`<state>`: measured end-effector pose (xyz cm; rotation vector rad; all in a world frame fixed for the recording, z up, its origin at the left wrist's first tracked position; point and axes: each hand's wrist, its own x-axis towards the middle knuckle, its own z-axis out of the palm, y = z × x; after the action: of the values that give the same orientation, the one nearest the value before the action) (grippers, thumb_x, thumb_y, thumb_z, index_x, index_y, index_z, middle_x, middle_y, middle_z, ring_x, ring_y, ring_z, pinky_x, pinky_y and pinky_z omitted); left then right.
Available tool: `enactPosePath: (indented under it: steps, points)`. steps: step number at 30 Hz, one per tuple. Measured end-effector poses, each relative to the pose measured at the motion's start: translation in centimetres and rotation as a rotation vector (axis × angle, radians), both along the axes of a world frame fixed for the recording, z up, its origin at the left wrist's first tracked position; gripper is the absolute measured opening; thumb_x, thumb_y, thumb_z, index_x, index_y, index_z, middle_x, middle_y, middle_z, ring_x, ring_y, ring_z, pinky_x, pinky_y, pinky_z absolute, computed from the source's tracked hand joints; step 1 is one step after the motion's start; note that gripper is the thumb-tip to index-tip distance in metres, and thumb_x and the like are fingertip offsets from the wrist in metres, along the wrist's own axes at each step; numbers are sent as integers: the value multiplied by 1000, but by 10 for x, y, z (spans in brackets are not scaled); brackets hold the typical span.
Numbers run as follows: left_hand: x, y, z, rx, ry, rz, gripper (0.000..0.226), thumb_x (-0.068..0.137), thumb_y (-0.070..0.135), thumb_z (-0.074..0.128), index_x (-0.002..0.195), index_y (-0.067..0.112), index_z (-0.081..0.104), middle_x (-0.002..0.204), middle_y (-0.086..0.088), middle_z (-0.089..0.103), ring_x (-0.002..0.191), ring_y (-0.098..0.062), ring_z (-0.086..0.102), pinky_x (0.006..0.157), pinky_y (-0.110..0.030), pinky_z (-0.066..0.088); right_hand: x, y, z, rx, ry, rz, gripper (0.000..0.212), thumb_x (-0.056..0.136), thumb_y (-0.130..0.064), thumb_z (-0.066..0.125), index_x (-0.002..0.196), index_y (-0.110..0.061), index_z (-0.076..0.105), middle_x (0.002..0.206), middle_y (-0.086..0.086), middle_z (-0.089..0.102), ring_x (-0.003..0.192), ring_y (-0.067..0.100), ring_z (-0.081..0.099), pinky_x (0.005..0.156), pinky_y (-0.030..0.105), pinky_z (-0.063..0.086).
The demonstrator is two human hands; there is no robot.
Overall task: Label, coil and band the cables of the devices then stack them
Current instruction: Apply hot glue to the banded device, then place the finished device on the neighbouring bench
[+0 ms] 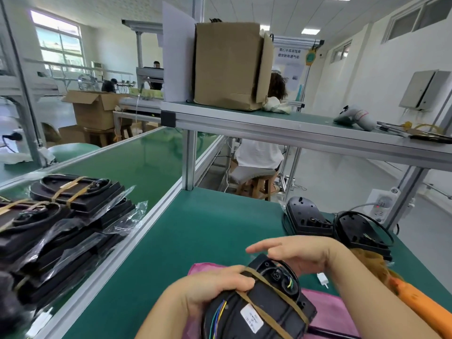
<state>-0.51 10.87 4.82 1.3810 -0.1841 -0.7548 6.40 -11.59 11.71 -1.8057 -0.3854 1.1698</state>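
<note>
Label: white sticker (252,319) on the black device (259,307) we hold; print too small to read.
Sign: white sheet (289,53) far back w/ two rows of blue characters, too soft to read.
Other writing: red mark on the grey tool (354,117) on the upper shelf (293,128); can't read it.
Device in hands: 1, low centre, over the pink cloth (327,311); cable coiled on its face, coloured wire ends showing.
Bands: 2 tan strands (269,287) cross it diagonally.
Left hands-side: our left hand (215,287) grips the device's near-left edge, fingers curled over the top by one strand.
Right hands-side: our right hand (298,253) is released, fingers stretched out flat above the device's far end; thumb hidden, can't tell if it hooks anything.
Unbanded devices: 2, (305,216) and (359,231), touching, at the worktop's far-right corner, cables loose.
Banded stack: pile (61,228) at left beyond the alu rail (137,231), several layers in clear film; exact count unclear, top 2 show tan bands.
Small bits: 1 white plug (322,280) just right of the cloth; 1 power strip (384,201) on the right post.
Box: 1 cardboard box (227,67) on the shelf.
Open room: bare green worktop (195,241) btwn our hands and the shelf post, bounded left by the rail.
</note>
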Motion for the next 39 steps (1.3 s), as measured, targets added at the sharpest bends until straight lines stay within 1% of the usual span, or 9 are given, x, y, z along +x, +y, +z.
enactPosePath:
  steps: [4,8,13,16,19,22,25,31,39]
  points:
    - [0,9,4,-12,-14,37,71,63,33,76,124,3,57,116,-17,66,110,-30,61,107,-45,43,5,12,-10,-21,39,119,80,66,-44,82,135,-22,49,141,14,49,129,36,45,110,65,24]
    - [-7,27,1,-238,94,212,67,88,55,61,128,1,61,132,-25,58,126,-41,52,110,-52,38,8,12,-16,123,6,-42,71,63,-36,84,123,-10,57,120,15,60,110,33,55,108,61,29]
    - [-16,26,-8,-624,400,838,59,82,48,58,122,7,66,112,-24,69,106,-40,62,89,-50,48,14,30,-23,375,46,-393,56,62,-30,83,111,-7,68,113,16,67,100,31,62,102,53,40]
    - [-26,15,-4,-855,428,1065,60,91,63,39,111,13,66,111,-15,66,106,-33,57,92,-48,41,13,68,-26,452,161,-595,38,65,-28,77,98,-10,72,104,15,72,85,27,70,82,44,57]
    - [-33,3,2,-880,303,1136,56,93,60,39,108,13,67,109,-8,70,101,-25,61,88,-43,45,9,116,-22,478,148,-656,32,70,-30,69,95,-11,68,86,11,74,67,22,71,58,32,58]
    - [-29,4,15,-777,41,1314,31,98,12,52,129,14,55,112,7,71,84,-2,68,71,-21,53,7,169,-11,530,142,-660,30,74,-31,70,98,-12,69,93,11,75,76,23,72,64,34,58]
    - [-25,29,39,-613,-254,1521,62,93,-8,51,144,26,39,135,-5,58,115,-11,61,99,-32,46,8,222,9,599,143,-629,25,81,-33,69,97,-13,71,96,10,75,80,23,73,66,36,60]
    - [-17,87,84,-641,-524,1895,51,93,-5,54,134,21,37,131,0,57,113,-6,61,100,-30,47,6,322,57,654,233,-573,23,80,-33,74,93,-14,69,76,6,75,66,20,72,54,34,58]
    - [-18,141,91,-602,-591,1988,60,98,14,53,151,21,27,139,5,47,107,6,55,71,-4,44,-8,400,71,515,247,-439,28,77,-35,77,88,-13,63,77,5,70,64,19,68,48,32,55]
